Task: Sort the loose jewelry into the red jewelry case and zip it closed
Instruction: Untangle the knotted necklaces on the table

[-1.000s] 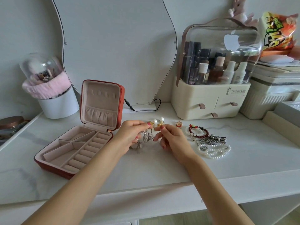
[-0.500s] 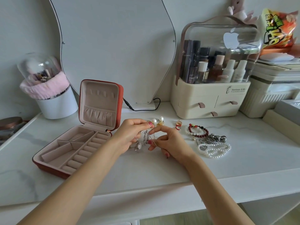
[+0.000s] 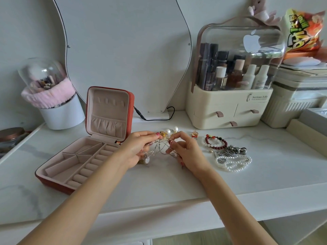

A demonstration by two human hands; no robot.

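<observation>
Drawn a little wider apart than half a second ago, with the thin silver chains (image 3: 160,147) now stretched and crossing between them. Left hand (image 3: 136,149) pinching one end of the tangle, fingers (image 3: 150,137) curled round it at the top, a small pale pendant (image 3: 146,160) hanging under the palm. Right hand (image 3: 187,151) pinching the other end, thumb and forefinger closed on the strands. Held just above the worktop (image 3: 159,183), in front of two pearl earrings (image 3: 170,131) lying beside a gold piece.

Open and upright-lidded just left of the left hand: red jewelry case (image 3: 58,182), pink compartments and ring rolls bare of jewelry. To the right of the right hand, on the worktop: a small red and gold ring (image 3: 195,134), a red and white bead bracelet (image 3: 215,143), a heap of silver chain (image 3: 231,151), and a pearl necklace (image 3: 233,163) nearest the edge.

Behind, against the wall: curved mirror (image 3: 123,50), cream cosmetics box (image 3: 228,110) with bottles under a clear lid, white brush pot (image 3: 62,114).
</observation>
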